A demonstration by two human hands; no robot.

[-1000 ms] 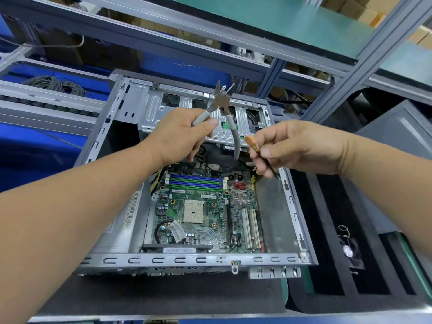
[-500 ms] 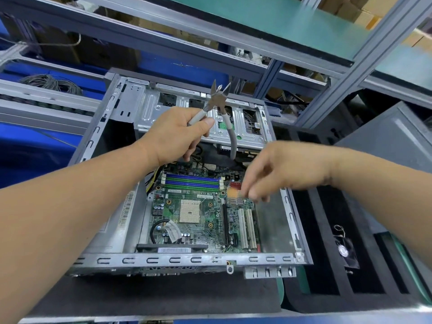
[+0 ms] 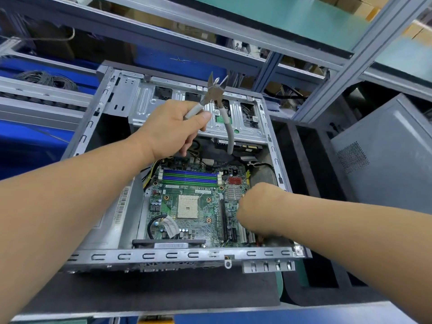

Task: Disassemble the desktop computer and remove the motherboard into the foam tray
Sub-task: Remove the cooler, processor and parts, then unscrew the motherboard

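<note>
- Left hand (image 3: pixel 168 129) of mine grips one handle of the diagonal cutters (image 3: pixel 217 99), their jaws apart, over the far drive cage (image 3: pixel 198 118).
- Right hand (image 3: pixel 254 213) reaches down onto the motherboard (image 3: pixel 187 206); I cannot tell how its fingers lie.
- Motherboard sits in the open case (image 3: pixel 177 256); lifting it into the foam tray (image 3: pixel 304 160) on the right remains.

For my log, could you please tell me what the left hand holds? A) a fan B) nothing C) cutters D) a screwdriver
C: the left hand grips one grey handle of the cutters, raised over the case with blades apart.
</note>
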